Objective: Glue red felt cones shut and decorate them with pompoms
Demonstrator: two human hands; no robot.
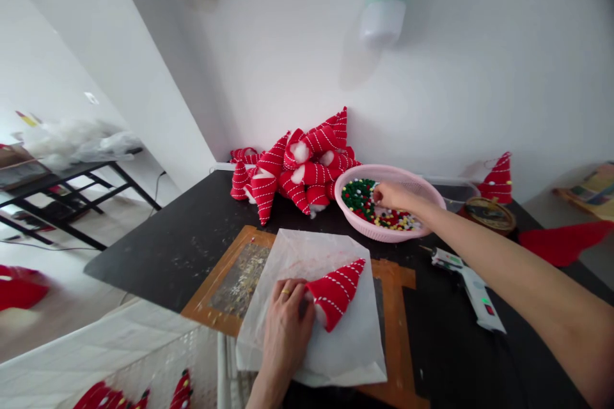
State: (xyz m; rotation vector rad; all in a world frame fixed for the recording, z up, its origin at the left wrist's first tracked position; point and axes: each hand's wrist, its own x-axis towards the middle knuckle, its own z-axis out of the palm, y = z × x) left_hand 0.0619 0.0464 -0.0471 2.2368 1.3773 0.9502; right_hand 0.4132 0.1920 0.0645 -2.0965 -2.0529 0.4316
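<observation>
My left hand rests on a white sheet and holds the wide end of a red cone hat with white dotted stripes. The hat lies on its side, tip pointing up and right. My right hand reaches into a pink basket of small red, green, white and yellow pompoms. Its fingers are curled down among the pompoms; I cannot make out what they pinch.
A pile of finished red striped hats lies against the wall behind the sheet. A white glue gun lies right of the sheet on the black table. An orange-framed mat sits under the sheet. Another hat stands far right.
</observation>
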